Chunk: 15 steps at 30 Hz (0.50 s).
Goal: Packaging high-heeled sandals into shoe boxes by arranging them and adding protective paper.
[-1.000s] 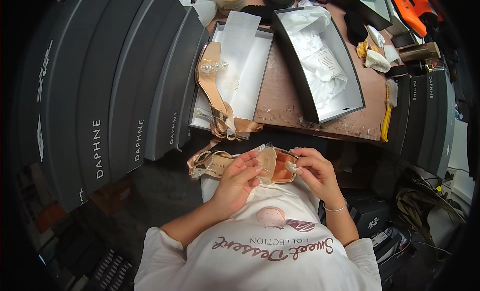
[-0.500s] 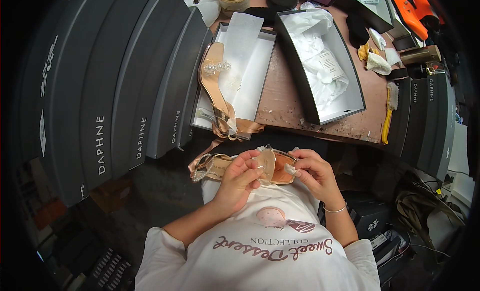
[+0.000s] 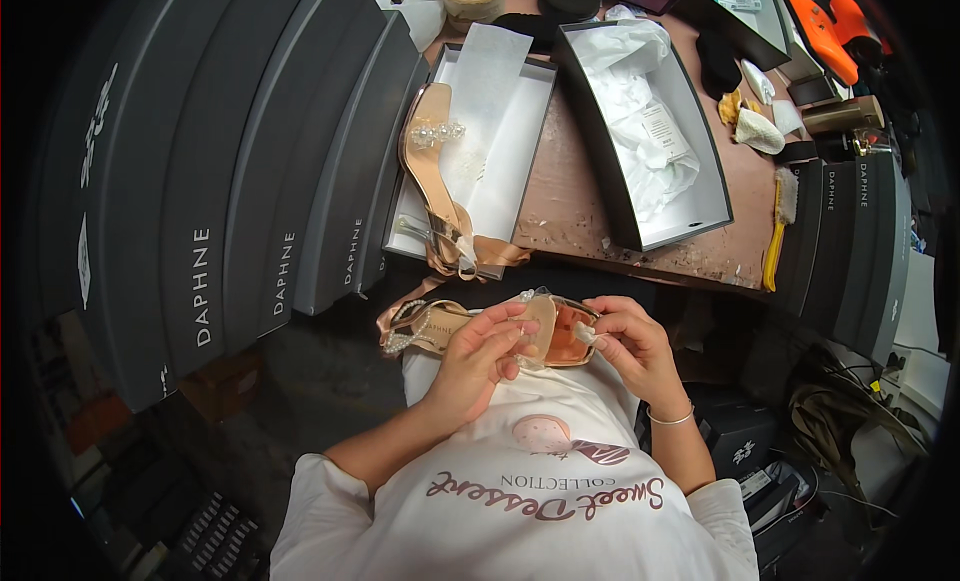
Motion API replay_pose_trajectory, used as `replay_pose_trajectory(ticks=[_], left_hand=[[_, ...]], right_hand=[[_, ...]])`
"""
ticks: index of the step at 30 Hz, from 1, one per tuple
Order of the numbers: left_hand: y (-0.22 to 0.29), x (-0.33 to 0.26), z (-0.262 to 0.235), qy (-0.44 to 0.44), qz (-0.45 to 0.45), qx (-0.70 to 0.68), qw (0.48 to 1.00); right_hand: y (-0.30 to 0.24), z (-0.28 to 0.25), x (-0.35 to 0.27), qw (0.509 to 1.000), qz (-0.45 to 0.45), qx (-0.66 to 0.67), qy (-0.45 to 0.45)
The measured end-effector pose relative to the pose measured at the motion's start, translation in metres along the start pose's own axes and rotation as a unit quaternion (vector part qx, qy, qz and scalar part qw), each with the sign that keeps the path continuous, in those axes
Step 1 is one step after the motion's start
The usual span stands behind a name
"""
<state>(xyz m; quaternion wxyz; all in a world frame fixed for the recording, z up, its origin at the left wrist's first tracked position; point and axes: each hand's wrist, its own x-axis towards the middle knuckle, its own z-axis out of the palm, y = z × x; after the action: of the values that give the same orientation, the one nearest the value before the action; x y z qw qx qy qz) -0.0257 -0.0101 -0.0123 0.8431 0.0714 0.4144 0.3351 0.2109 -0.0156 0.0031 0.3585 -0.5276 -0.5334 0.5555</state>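
Holding steady since a second ago, the left hand (image 3: 485, 349) still grips the rose-gold sandal (image 3: 470, 326) over the lap; beside that grip, the right hand (image 3: 630, 346) now pinches a small white wad (image 3: 585, 332) against its toe.

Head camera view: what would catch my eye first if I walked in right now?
Probably the rose-gold sandal held in front of the person's chest, left hand on its insole, right hand pinching something small and white at its end. Its twin sandal lies across an open white-lined box, beside a wall of stacked grey boxes.
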Motion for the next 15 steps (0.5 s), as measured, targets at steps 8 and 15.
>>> replay_pose_trajectory(ticks=[8,15], left_hand=[[0.004,0.022,0.010,-0.029,0.063,0.228,0.971],[0.027,0.041,0.006,-0.094,0.239,0.607,0.752]], right_hand=[[-0.014,0.008,0.004,0.940,-0.139,-0.283,0.131],[-0.004,0.024,-0.007,0.941,-0.114,-0.317,0.028]])
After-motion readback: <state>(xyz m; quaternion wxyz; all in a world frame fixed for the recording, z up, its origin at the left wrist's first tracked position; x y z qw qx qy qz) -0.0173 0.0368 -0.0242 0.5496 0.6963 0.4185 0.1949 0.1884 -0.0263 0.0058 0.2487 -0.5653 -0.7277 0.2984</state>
